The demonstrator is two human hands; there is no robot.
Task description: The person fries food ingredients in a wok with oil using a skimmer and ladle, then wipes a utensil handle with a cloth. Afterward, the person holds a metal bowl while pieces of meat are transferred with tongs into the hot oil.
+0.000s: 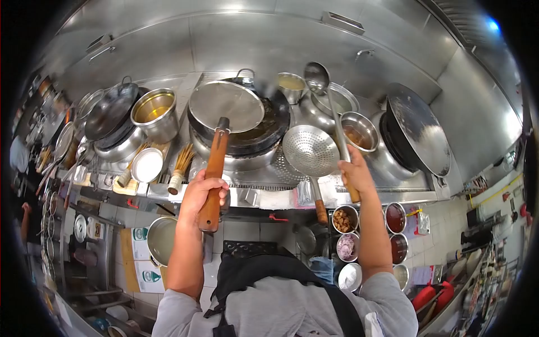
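Note:
My left hand (203,194) is closed round the wooden handle of a fine-mesh strainer (225,105). The strainer's round mesh is held over a dark wok (275,121) on the middle burner and hides part of it. In my right hand (356,171) is the long handle of a ladle (317,77), its bowl raised toward the back of the stove. Between my hands a perforated skimmer (311,150) with a wooden handle rests at the stove's front edge. What lies inside the wok is mostly covered.
A pot of yellow oil (154,112), a white bowl (147,165) and a bamboo brush (181,168) stand on the left. A second wok (418,129) leans at right. Several seasoning containers, one holding chopped onion (347,247), sit below my right arm. A large pot (163,240) is below left.

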